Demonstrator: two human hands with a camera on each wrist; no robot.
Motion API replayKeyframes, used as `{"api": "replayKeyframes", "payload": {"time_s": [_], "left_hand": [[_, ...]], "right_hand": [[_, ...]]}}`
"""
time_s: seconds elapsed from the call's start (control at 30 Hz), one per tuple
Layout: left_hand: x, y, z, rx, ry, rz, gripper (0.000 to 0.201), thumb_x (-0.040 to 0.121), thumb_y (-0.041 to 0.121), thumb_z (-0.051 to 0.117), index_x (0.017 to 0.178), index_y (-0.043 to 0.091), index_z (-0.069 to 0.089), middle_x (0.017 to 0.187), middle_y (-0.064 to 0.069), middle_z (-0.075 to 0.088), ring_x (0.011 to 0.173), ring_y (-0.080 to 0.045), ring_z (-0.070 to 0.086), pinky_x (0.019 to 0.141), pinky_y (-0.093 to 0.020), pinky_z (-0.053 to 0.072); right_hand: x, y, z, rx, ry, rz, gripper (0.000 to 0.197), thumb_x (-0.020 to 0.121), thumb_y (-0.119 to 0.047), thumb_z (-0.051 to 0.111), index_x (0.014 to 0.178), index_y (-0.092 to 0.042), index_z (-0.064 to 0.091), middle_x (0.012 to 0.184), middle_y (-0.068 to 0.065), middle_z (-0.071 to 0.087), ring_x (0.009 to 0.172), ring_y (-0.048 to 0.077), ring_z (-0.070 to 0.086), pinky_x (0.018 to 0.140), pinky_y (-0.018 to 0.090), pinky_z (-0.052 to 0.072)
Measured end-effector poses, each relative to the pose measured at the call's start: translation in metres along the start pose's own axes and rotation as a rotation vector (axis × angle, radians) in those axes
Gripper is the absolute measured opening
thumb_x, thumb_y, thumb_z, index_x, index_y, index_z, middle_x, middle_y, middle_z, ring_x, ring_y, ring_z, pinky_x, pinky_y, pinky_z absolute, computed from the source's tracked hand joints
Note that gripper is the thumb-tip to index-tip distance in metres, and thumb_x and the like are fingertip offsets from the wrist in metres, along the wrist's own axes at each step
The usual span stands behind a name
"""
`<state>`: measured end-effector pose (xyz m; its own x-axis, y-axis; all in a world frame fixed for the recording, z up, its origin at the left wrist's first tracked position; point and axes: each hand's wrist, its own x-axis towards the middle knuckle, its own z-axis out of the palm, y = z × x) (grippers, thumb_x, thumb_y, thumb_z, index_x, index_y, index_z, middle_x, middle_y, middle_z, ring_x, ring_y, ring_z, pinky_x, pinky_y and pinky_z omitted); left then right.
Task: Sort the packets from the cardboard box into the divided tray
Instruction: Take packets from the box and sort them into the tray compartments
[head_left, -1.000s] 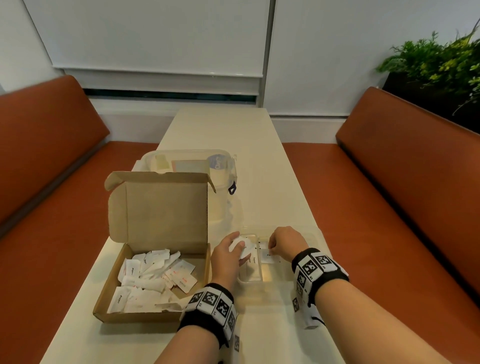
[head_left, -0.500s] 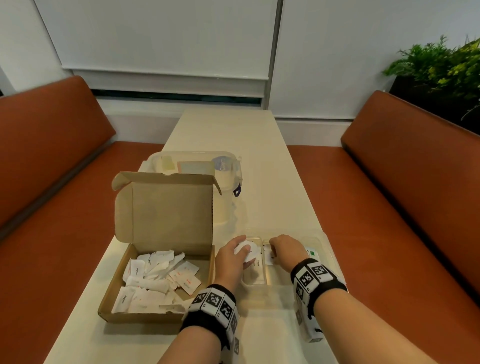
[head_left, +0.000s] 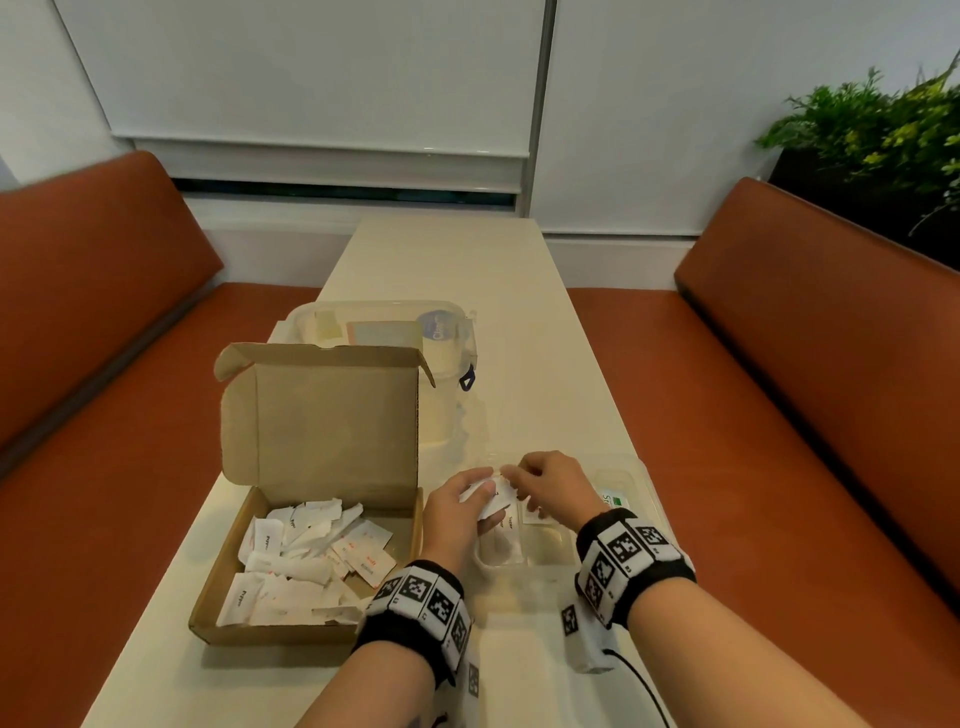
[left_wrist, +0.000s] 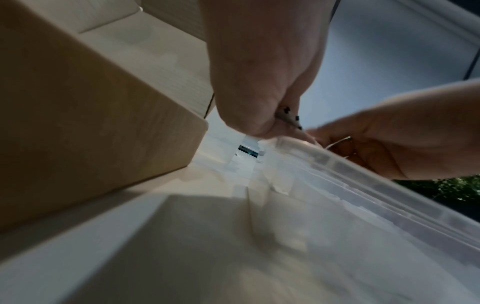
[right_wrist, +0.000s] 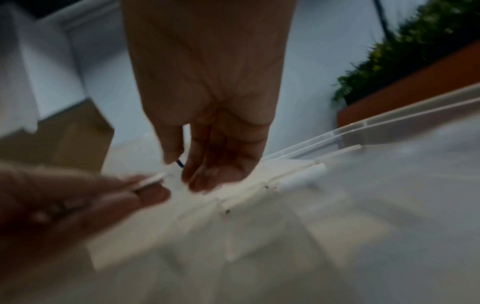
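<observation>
The left hand is curled round a small bunch of white paper packets, thumb on top and fingers beneath, holding them over the left end of the clear plastic divided tray. In the left wrist view the thumb and fingers pinch the thin packet edges tightly. The right hand meets it from the other side; its fingertips are drawn narrow, thumb against forefinger, nipping the edge of one packet from the bunch. The two hands nearly touch at the fingertips, both just above the tray.

Below the fingers, in the tray's leftmost compartment, a white packet with dark print lies flat; just beside it, under the right hand, is another white packet, partly hidden. Past the right wrist, toward the tray's right end, a packet with a green mark shows.

Left of the left hand, close by its wrist, stands the open brown cardboard box, lid upright, with a loose heap of white packets inside, some printed in red. Beyond the fingers, behind the box, sits a clear plastic lidded container on the long cream table
</observation>
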<state>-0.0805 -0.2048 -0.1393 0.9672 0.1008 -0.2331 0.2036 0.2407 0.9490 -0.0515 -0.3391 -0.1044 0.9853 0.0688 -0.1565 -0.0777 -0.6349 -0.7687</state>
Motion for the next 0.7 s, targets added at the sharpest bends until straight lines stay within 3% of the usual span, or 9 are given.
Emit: {"api": "replayKeyframes", "payload": {"time_s": [0.1,0.2,0.33,0.4,0.5,0.7], "left_hand": [[-0.001,0.004,0.002,-0.070,0.001,-0.044,0.013,0.093,0.011,0.058,0.099,0.010,0.069,0.105,-0.009,0.064,0.094,-0.020,0.065,0.064,-0.022,0.058],[-0.001,0.012,0.005,-0.142,-0.039,-0.115,0.020,0.095,0.014,0.054,0.104,0.004,0.069,0.104,-0.016,0.063,0.094,-0.025,0.064,0.062,-0.024,0.059],[-0.003,0.013,0.006,-0.065,-0.112,-0.081,0.031,0.093,-0.006,0.050,0.121,0.001,0.060,0.124,-0.017,0.056,0.107,-0.030,0.062,0.067,-0.020,0.058],[-0.005,0.013,0.008,-0.016,-0.103,-0.074,0.033,0.093,-0.008,0.048,0.120,0.005,0.061,0.128,-0.011,0.052,0.110,-0.031,0.062,0.065,-0.017,0.057],[-0.005,0.015,0.008,0.027,-0.064,-0.052,0.032,0.095,-0.005,0.047,0.117,0.011,0.064,0.123,-0.007,0.052,0.108,-0.028,0.063,0.064,-0.016,0.056],[-0.005,0.020,0.010,0.067,-0.069,-0.013,0.016,0.093,0.013,0.059,0.106,0.007,0.067,0.114,-0.014,0.063,0.103,-0.025,0.063,0.062,-0.016,0.056]], "right_hand": [[-0.004,-0.005,-0.001,0.219,-0.070,0.030,0.017,0.080,-0.012,0.074,0.078,-0.006,0.059,0.062,0.002,0.058,0.052,0.010,0.057,0.048,0.018,0.048],[-0.003,-0.004,-0.004,0.300,-0.020,0.052,0.017,0.078,-0.001,0.074,0.074,-0.009,0.060,0.063,0.004,0.059,0.049,0.007,0.057,0.048,0.015,0.046],[0.000,0.000,-0.012,0.356,0.067,0.038,0.005,0.084,-0.003,0.068,0.088,-0.005,0.069,0.071,0.002,0.065,0.060,0.010,0.058,0.057,0.015,0.050],[0.002,-0.001,-0.019,0.340,0.079,0.018,0.013,0.087,-0.004,0.064,0.098,-0.004,0.071,0.076,0.000,0.066,0.062,0.007,0.059,0.060,0.013,0.050],[0.004,-0.009,-0.034,0.199,0.012,-0.033,0.013,0.086,-0.007,0.067,0.098,-0.008,0.072,0.072,-0.004,0.066,0.057,-0.003,0.059,0.056,0.008,0.047],[0.006,-0.026,-0.044,-0.045,-0.126,-0.082,0.016,0.078,-0.010,0.076,0.087,-0.010,0.062,0.069,0.001,0.064,0.058,0.010,0.061,0.061,0.018,0.053]]}}
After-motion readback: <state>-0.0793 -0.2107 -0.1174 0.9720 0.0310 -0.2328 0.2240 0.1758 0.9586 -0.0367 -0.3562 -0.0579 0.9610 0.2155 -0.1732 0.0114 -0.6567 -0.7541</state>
